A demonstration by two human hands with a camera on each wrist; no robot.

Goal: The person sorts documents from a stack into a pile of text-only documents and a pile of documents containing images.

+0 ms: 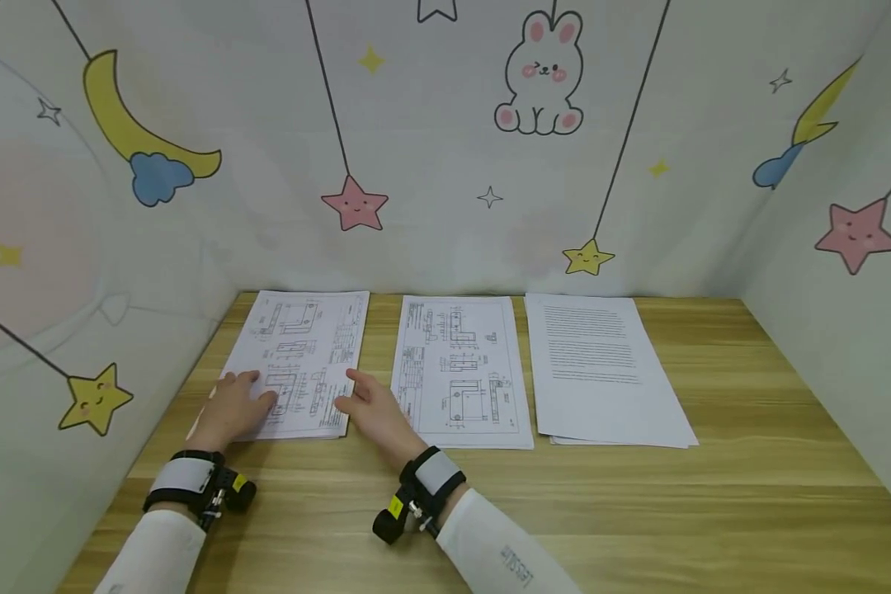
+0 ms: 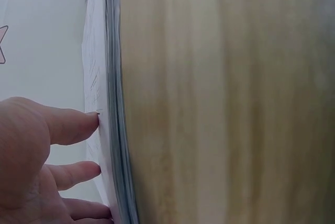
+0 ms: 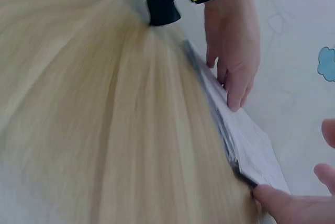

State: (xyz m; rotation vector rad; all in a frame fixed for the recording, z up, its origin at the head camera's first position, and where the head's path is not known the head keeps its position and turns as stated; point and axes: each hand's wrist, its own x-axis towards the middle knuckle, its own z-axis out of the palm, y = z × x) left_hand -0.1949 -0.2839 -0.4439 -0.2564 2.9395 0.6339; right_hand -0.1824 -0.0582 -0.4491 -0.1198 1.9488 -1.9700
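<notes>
2 hands at the left drawing stack, which lies between 8 and 9 o'clock in the head view, on the wood-grain table. Left hand: at the stack's 8 o'clock, fingers spread, thumb and fingertips resting on the printed top sheet; nothing clenched. Right hand: at the stack's 4 o'clock, thumb and finger apart, 1 digit touching the near corner; no grasp. Left wrist view shows many layered sheet edges. Middle drawing stack: 3 o'clock of the left one, just beside the right hand. Text sheets: next at 3 o'clock. Wall prints: moon at 10 o'clock, rabbit at 1.
</notes>
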